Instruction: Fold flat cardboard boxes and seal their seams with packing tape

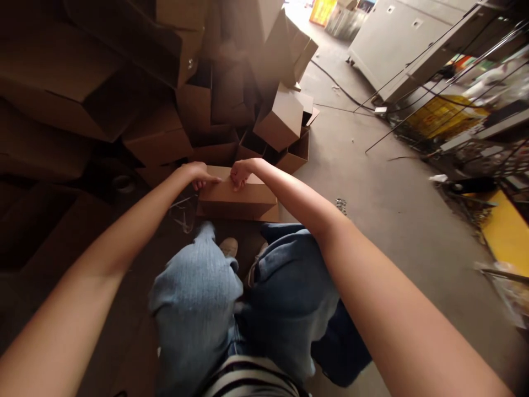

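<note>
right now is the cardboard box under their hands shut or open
Shut on top, it seems: the cardboard box shows a flat panel under the left hand and right hand, no gap.

The hands [239, 174] hide the top of the cardboard box [237, 202]; blurred wire racks [467, 160] run off-frame.

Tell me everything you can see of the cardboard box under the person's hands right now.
The cardboard box is a plain brown rectangular carton, longer than it is tall, lying on the floor just ahead of the person's knees. A flat cardboard edge sticks out along its base. The left hand rests on its top edge, and the right hand curls over that edge nearby. The hands partly hide the top, so I cannot tell whether it is sealed.
</note>
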Available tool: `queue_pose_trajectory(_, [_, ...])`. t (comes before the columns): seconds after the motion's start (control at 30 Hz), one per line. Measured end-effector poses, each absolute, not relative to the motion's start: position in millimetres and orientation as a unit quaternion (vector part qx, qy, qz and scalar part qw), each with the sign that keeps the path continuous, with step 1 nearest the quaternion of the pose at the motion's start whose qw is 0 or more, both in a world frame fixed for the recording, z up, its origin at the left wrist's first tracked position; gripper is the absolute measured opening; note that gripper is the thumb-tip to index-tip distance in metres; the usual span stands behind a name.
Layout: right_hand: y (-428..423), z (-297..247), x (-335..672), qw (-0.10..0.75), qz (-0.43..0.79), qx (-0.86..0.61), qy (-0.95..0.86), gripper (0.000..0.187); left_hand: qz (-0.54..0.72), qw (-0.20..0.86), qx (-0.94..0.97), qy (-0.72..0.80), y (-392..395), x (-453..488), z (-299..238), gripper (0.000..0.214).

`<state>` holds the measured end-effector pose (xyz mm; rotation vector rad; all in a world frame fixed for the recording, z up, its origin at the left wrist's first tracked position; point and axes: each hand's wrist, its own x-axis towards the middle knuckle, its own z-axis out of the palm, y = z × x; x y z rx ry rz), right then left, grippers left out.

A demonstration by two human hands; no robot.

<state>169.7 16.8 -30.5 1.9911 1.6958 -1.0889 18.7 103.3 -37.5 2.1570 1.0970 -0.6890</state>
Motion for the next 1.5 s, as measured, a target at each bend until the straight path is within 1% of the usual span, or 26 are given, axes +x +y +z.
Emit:
queue_pose_trajectory(0.07, [15.9, -30.4, 168.8, 0.151, -0.375, 0.694, 0.596, 0.032, -0.272, 0.297, 0.816, 0.414, 105.5, 24.0, -35.7, 0.053])
queue_pose_trajectory(0.17, [16.1, -29.6, 168.7, 0.147, -0.373, 0.694, 0.597, 0.024, -0.258, 0.267, 0.853, 0.367, 110.1, 36.0, -35.5, 0.049])
queue_pose_trajectory(0.23, [17.3, -28.6, 170.0, 0.142, -0.378, 0.691, 0.6, 0.02, -0.26, 0.287, 0.866, 0.316, 110.5, 46.6, -37.3, 0.047])
queue_pose_trajectory(0.33, [16.4, -28.8, 174.1, 0.123, -0.382, 0.68, 0.614, 0.019, -0.322, 0.351, 0.837, 0.271, 107.6, 62.8, -43.3, 0.043])
queue_pose_trajectory(0.4, [11.2, -31.0, 177.5, 0.097, -0.37, 0.678, 0.628, 0.02, -0.366, 0.366, 0.813, 0.266, 107.2, 70.7, -48.5, 0.042])
queue_pose_trajectory(0.47, [0.9, -34.1, 180.9, 0.068, -0.332, 0.689, 0.641, 0.022, -0.388, 0.375, 0.797, 0.271, 110.0, 74.8, -53.0, 0.044])
queue_pose_trajectory(0.6, [-30.3, -41.3, 190.4, 0.026, -0.243, 0.73, 0.638, 0.024, -0.387, 0.421, 0.774, 0.272, 118.0, 74.1, -56.2, 0.048])
queue_pose_trajectory(0.67, [-44.9, -45.6, 197.0, -0.007, -0.254, 0.739, 0.624, 0.023, -0.383, 0.436, 0.768, 0.271, 119.4, 71.8, -56.2, 0.051])
queue_pose_trajectory(0.77, [-58.0, -52.5, 204.9, -0.068, -0.308, 0.725, 0.612, 0.017, -0.38, 0.443, 0.765, 0.27, 118.6, 68.0, -58.4, 0.055])
queue_pose_trajectory(0.83, [-61.3, -57.6, 205.9, -0.101, -0.32, 0.728, 0.598, 0.018, -0.367, 0.455, 0.765, 0.269, 117.3, 65.3, -62.4, 0.058])
queue_pose_trajectory(0.9, [-62.7, -63.4, 203.5, -0.131, -0.307, 0.741, 0.583, 0.02, -0.344, 0.466, 0.767, 0.277, 115.5, 62.5, -67.6, 0.059])
queue_pose_trajectory(1.0, [-64.5, -73.6, 197.8, -0.156, -0.291, 0.755, 0.567, 0.021, -0.313, 0.445, 0.78, 0.309, 111.0, 59.8, -74.5, 0.059])
queue_pose_trajectory(1.13, [-64.8, -85.0, 193.7, -0.144, -0.281, 0.787, 0.53, 0.023, -0.31, 0.399, 0.789, 0.348, 102.7, 62.7, -74.9, 0.056])
queue_pose_trajectory(1.3, [-63.5, -87.9, 193.2, -0.14, -0.287, 0.8, 0.508, 0.025, -0.324, 0.317, 0.81, 0.372, 90.1, 68.5, -59.5, 0.054])
queue_pose_trajectory(1.37, [-64.9, -88.2, 192.5, -0.154, -0.287, 0.799, 0.505, 0.025, -0.319, 0.294, 0.82, 0.374, 84.7, 66.9, -52.9, 0.055])
queue_pose_trajectory(1.5, [-69.3, -90.0, 191.1, -0.208, -0.28, 0.785, 0.512, 0.024, -0.271, 0.292, 0.83, 0.39, 76.1, 57.5, -44.3, 0.051])
